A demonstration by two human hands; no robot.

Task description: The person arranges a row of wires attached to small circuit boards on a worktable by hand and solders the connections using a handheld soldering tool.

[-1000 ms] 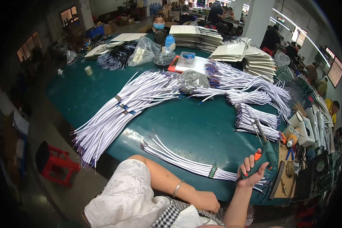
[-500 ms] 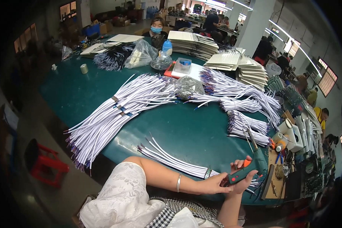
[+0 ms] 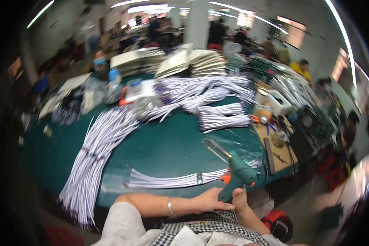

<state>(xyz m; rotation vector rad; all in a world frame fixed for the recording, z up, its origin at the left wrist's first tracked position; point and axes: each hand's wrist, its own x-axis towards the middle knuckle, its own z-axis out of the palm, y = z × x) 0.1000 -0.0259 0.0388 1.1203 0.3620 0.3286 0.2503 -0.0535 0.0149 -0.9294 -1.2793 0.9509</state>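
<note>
A dark green, pistol-shaped soldering gun, with an orange trigger, a metal tip and a thin rod beside it, is held low in front of me. Its tip points away and to the left. My left hand is closed round the lower handle. Against the handle's right side my right hand is curled, thumb up, other fingers partly hidden. Just beyond my left forearm lies a small bunch of white cables, with a small green circuit-board strip across it. The gun covers the bunch's right end.
A large pile of white cables lies on the green table to the left; more bundles lie behind. Stacked pale boards stand at the back. On the right is a tan board with tools. A masked co-worker sits across.
The view has swung to the right and is blurred. The soldering gun is turned; my left hand has come round its handle, and my right fingers have curled in from being spread.
</note>
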